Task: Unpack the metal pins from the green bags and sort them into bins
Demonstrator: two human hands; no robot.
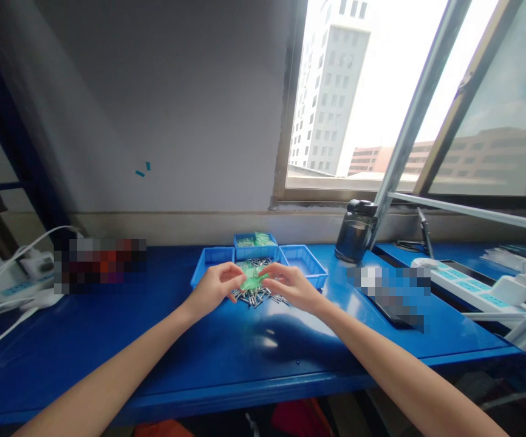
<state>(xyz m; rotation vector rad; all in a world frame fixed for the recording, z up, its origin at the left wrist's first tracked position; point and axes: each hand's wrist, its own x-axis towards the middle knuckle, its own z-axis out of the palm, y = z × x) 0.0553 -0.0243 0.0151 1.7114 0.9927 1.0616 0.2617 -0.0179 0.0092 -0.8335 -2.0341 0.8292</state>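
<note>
Your left hand [217,284] is at the left side of the pile of metal pieces [254,298], palm turned inward, thumb and fingers curved and partly parted. Your right hand [296,286] mirrors it at the right side of the pile, fingers bent toward the thumb. The green bag [252,281], thin and see-through, is over the pile, between your two sets of fingertips. Your fingertips are at its edges; whether either hand grips it, or whether it rests on the metal, cannot be told at this size.

The pile consists of slim, shiny pieces lying in mixed directions, spread on the side nearest you. Left of the pile and slightly beyond it is the left blue tray [212,257]; right of it and slightly beyond, the right blue tray [303,261]. Directly behind the pile is the rear blue tray [245,249], in which green packets [263,239] are visible.

All of these are on your blue table [208,358]. Right of the pile and farther back, a dark bottle [356,233] stands upright. A white power strip [466,283] is well to the pile's right; white cables [5,271] run well to its left.
</note>
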